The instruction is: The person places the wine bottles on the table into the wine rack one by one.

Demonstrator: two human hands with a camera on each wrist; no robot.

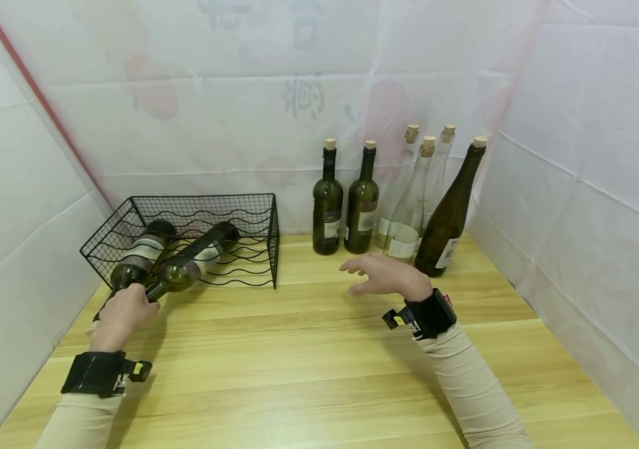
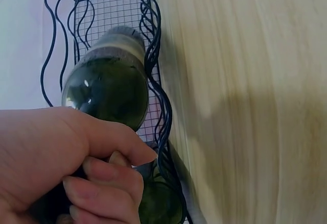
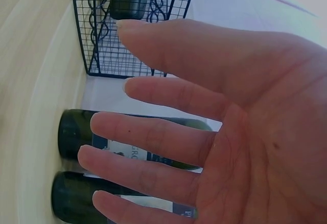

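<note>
Leftmost bottle (image 1: pixel 133 260) clasped by left grip (image 1: pixel 124 312); right grip (image 1: pixel 388 275) released; woodgrain table (image 1: pixel 274 355), sheeting (image 1: pixel 213 137) behind.

- White sheets hang behind a wooden table (image 1: pixel 274 349), forming a back wall (image 1: pixel 213 137), a left wall (image 1: pixel 10 187) and a right wall (image 1: pixel 595 156), all creased.
- A red strip (image 1: pixel 44 106) runs down the left corner.
- Faded characters (image 1: pixel 304 95) and pink patches (image 1: pixel 151 87) mark the back wall.
- Pale light glares softly off the yellowish, streaked tabletop.

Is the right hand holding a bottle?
No, the right wrist view shows the right hand with its fingers spread, holding nothing.
</note>
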